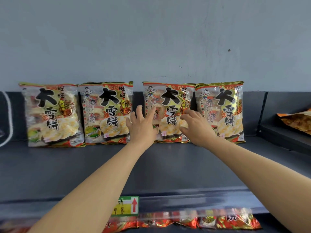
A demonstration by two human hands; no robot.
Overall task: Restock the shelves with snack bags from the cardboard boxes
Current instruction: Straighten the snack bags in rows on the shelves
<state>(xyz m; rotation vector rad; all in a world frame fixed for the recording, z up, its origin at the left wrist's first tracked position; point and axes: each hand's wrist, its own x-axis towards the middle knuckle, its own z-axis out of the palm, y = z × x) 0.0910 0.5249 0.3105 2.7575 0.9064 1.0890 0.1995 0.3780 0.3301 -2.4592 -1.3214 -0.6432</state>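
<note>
Four snack bags (52, 115) stand upright along the back of the shelf (151, 167), against the wall (151, 39), labels facing out.

Head view: L hand (142, 126) & R hand (196, 127) reach in w/ fingers splayed wide, gripping nothing, either side of the third bag (170, 98). Prob. squaring it up; can't tell if they touch. There's a small gap betw. 2nd & 3rd bags. Plenty of bare shelf in front, up to the lip w/ the price tag (125, 206). An orange bag (297, 121) lies far right. No boxes in sight.
</note>
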